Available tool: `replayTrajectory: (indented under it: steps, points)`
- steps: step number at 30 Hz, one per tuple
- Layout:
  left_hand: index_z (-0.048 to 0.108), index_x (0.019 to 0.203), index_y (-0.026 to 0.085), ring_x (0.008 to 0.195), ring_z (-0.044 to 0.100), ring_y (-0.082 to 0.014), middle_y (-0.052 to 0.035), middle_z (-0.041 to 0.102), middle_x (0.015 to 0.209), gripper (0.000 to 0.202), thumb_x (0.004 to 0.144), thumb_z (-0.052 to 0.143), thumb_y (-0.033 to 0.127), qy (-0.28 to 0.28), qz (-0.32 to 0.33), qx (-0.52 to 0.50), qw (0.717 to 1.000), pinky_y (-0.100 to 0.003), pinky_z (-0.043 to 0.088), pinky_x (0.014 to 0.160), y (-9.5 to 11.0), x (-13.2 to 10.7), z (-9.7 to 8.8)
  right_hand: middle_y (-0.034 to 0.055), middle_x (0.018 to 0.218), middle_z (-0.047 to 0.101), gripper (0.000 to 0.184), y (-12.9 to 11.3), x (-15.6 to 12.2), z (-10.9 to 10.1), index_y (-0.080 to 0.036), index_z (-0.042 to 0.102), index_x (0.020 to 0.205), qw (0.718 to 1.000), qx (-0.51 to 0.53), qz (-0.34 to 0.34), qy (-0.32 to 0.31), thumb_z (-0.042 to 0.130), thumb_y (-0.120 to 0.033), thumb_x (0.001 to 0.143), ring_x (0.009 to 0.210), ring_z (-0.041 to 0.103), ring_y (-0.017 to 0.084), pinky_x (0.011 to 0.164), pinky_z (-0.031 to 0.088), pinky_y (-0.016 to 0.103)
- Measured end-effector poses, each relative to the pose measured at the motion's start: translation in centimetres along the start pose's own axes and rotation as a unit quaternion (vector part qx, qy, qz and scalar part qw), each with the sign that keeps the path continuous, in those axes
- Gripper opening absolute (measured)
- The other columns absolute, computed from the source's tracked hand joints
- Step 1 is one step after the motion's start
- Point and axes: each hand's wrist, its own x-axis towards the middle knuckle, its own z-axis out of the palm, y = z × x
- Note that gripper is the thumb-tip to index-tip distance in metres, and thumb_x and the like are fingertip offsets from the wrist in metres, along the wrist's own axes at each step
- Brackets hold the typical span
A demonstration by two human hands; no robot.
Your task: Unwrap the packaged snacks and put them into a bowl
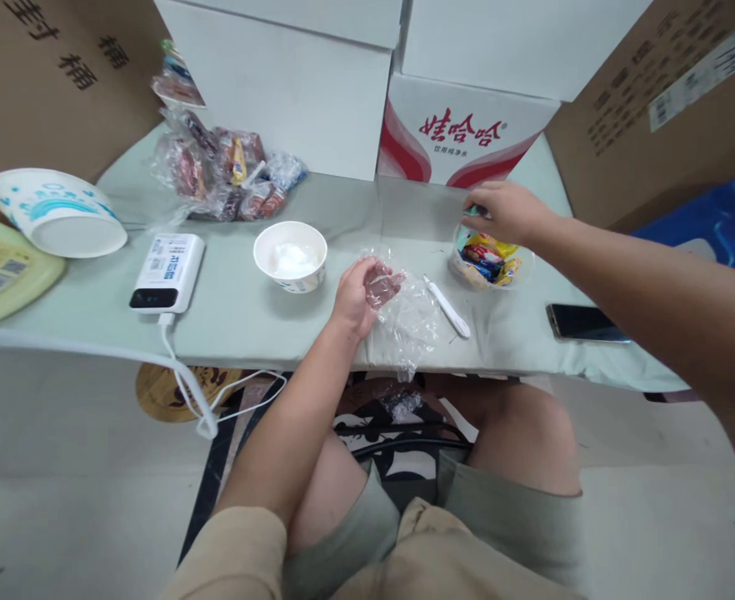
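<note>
My left hand (362,292) rests on the table edge with its fingers curled around the mouth of a clear plastic bag (408,321) that lies crumpled on the grey-green table (236,300). My right hand (506,212) reaches over a clear bowl (491,262) full of colourful wrapped snacks and pinches a small green-topped packet at the bowl's far rim. Between the bag and that bowl lies a white plastic utensil (447,307). A white paper bowl (291,255) with something white inside stands left of my left hand.
A white power bank (168,272) with a trailing cable lies at the left, beside a tipped paper tub (58,212). A heap of bagged snacks (223,171) sits at the back. A dark phone (583,323) lies at the right. Cardboard and white boxes wall the table's back.
</note>
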Motion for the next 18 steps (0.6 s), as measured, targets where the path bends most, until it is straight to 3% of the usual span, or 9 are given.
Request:
replayTrajectory:
  steps: [4, 9, 13, 18]
  points:
    - [0.057, 0.074, 0.019, 0.067, 0.070, -0.0154, 0.0016, 0.064, 0.069, 0.017, 0.079, 0.069, 0.030, 0.000, -0.002, -0.003, 1.000, -0.029, 0.055, 0.069, -0.1, 0.0, 0.0, 0.0168, 0.120, 0.065, 0.041, 0.6, -2.5, 2.3, -0.020, 0.065, 0.124, 0.997, 0.036, 0.053, 0.038, 0.045, -0.042, 0.094, 0.114, 0.059, 0.033, 0.094, 0.048, 0.043]
    - [0.056, 0.074, 0.020, 0.065, 0.069, -0.0146, 0.0017, 0.064, 0.068, 0.015, 0.080, 0.068, 0.028, -0.002, -0.005, -0.006, 1.000, -0.028, 0.055, 0.066, -0.4, 0.0, 0.0, 0.0124, 0.116, 0.069, 0.035, 1.3, -4.2, 4.9, -0.024, 0.068, 0.116, 0.997, 0.071, 0.030, 0.001, 0.050, -0.041, 0.091, 0.112, 0.062, 0.032, 0.092, 0.049, 0.043]
    - [0.056, 0.074, 0.020, 0.063, 0.068, -0.0138, 0.0019, 0.064, 0.067, 0.015, 0.081, 0.066, 0.027, 0.004, -0.007, -0.002, 1.000, -0.026, 0.054, 0.063, -0.5, 0.1, 0.2, 0.0102, 0.117, 0.072, 0.036, 1.7, -3.0, 4.4, -0.027, 0.069, 0.117, 0.998, 0.050, 0.002, -0.030, 0.050, -0.042, 0.091, 0.108, 0.064, 0.031, 0.087, 0.048, 0.041]
    - [0.056, 0.073, 0.019, 0.060, 0.066, -0.0122, 0.0025, 0.063, 0.067, 0.016, 0.080, 0.067, 0.028, 0.014, -0.005, 0.002, 1.000, -0.027, 0.053, 0.065, -0.5, 0.3, 0.4, 0.0105, 0.111, 0.074, 0.041, 0.9, -0.6, 3.8, -0.023, 0.070, 0.120, 0.993, -0.011, 0.013, -0.117, 0.052, -0.043, 0.089, 0.100, 0.065, 0.031, 0.083, 0.047, 0.040]
